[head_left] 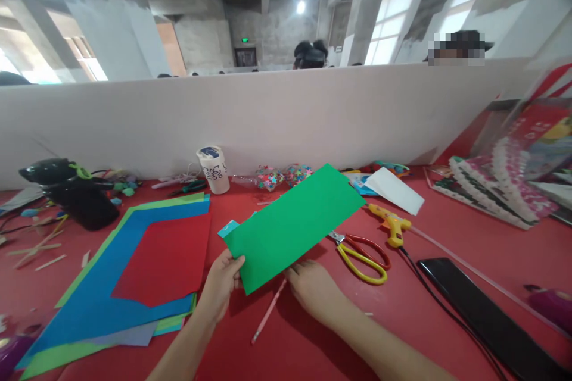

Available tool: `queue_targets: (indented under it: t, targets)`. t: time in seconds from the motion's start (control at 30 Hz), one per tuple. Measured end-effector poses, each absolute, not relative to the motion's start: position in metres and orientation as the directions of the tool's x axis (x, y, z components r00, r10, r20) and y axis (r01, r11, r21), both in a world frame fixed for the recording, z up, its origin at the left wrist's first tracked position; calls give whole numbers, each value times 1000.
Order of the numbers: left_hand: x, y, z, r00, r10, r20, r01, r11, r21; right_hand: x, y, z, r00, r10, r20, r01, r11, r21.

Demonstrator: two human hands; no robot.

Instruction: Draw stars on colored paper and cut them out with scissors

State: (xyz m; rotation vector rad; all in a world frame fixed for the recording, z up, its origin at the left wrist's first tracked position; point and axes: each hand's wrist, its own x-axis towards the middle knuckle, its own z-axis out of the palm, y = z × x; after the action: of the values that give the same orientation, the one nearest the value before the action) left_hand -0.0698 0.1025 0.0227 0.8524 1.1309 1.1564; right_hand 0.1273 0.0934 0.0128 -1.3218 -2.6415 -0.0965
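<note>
My left hand (222,284) pinches the near corner of a green paper rectangle (295,226) and holds it lifted over the red table (313,339). My right hand (313,289) is under the sheet's near long edge, its fingertips hidden by the paper. A pink pencil (268,311) lies on the table between my hands. Scissors with red and yellow handles (361,253) lie just right of the sheet.
A stack of blue, green and red paper (134,268) lies at the left. A yellow glue gun (391,223), a white folded sheet (395,190), a paper cup (213,169), a black flat device (482,309) and patterned paper packs (496,190) surround. A white partition (268,113) runs behind; people sit beyond it.
</note>
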Motion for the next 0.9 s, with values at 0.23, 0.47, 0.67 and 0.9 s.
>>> queue_targets:
  t: [0.23,0.47,0.67,0.9]
  targets:
    - [-74,99,24,51,960,-276,-253,280,926,189,105,38,-108,984,140,994,105,25]
    - [-69,99,30,20,971,-238,-228,237,944,227,117,27,137,988,65,990,-134,-43]
    - [-74,109,43,-75,986,-147,-333,114,936,227,119,44,102,995,6,963,-97,-253]
    - [-80,125,37,-190,972,-141,-390,57,919,214,104,52,-253,950,-181,810,105,-576]
